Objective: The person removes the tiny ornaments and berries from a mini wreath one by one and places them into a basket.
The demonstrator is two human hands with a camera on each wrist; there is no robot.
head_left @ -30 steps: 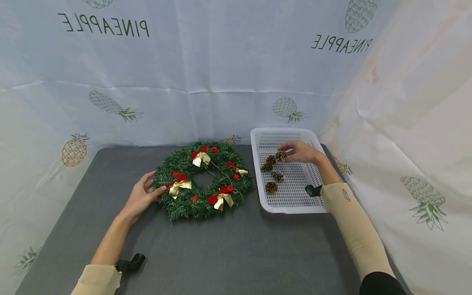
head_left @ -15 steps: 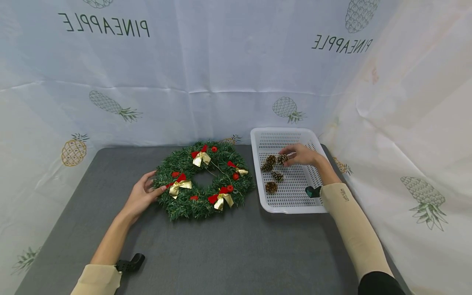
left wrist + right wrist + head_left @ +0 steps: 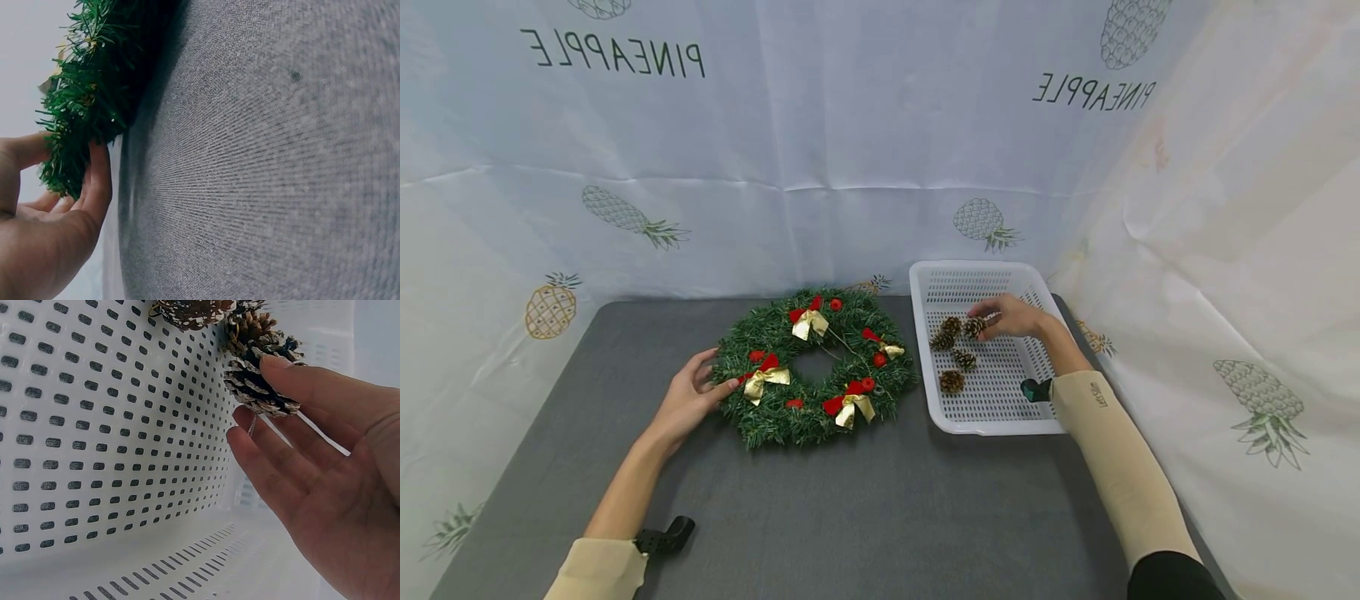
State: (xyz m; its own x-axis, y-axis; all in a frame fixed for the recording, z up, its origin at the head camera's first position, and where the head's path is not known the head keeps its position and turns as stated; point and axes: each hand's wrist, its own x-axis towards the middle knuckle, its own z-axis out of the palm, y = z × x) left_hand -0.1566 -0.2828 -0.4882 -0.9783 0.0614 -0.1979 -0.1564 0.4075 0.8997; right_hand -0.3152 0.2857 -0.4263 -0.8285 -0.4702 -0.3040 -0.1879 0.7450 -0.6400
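Observation:
A green wreath (image 3: 790,425) with red and gold bows and red berries lies on the table. At its left edge my left hand (image 3: 688,400) grips the greenery, the thumb above and the fingers beneath, as the left wrist view shows. Inside the white basket (image 3: 1000,417), my right hand (image 3: 1018,318) holds a pine cone (image 3: 262,384) with white-tipped scales between thumb and fingers. A thin loop of string hangs by the fingertips in the right wrist view. Several other pine cones (image 3: 952,381) lie in the basket, left of that hand.
The grey table (image 3: 865,517) carries both the wreath and the basket. Behind it hangs a white curtain (image 3: 827,125) printed with pineapples, which also runs along the right side. The basket's raised rim stands close to the table's back right corner.
My right hand has shifted slightly right and down with the pine cone, a little apart from the cones beside it. The left hand and the wreath have not moved.

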